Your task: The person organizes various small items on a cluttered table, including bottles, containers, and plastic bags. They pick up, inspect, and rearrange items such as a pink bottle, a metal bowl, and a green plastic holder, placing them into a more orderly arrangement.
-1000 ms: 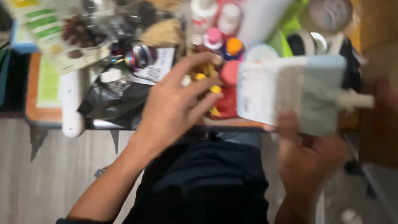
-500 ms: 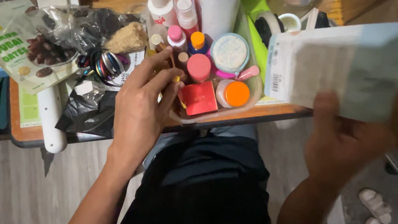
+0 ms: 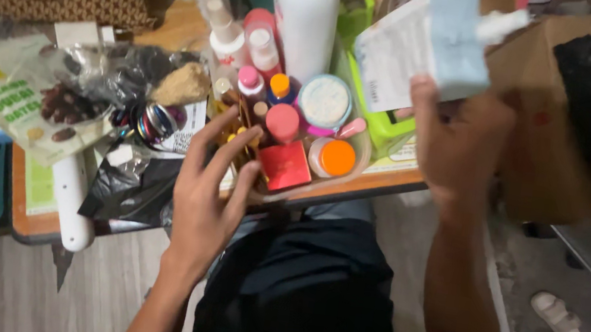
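My right hand [image 3: 456, 144] grips a flat white and pale-blue pouch [image 3: 422, 50] with a white spout at its top, raised over the right side of the table. My left hand [image 3: 206, 192] has its fingers spread and reaches into the near left edge of a clear plastic tub [image 3: 355, 167], fingertips among thin yellow-tipped sticks [image 3: 243, 131]. In the tub stand a red box [image 3: 286, 165], an orange-lidded jar [image 3: 334, 157], a pink-capped jar [image 3: 282, 121], a pale round tin [image 3: 324, 100] and small bottles.
A tall white bottle [image 3: 305, 17] and spray bottles stand behind the tub. Left of it lie bangles [image 3: 151, 120], a snack packet [image 3: 14, 105], a black bag [image 3: 127, 187] and a white handle [image 3: 72, 199]. A cardboard box [image 3: 553, 145] stands right. Sandals [image 3: 561, 326] lie on the floor.
My right hand has carried the pouch left and upward and tilted it. My left hand slid a little lower and spread its fingers at the tub's edge. The camera view shifted slightly.
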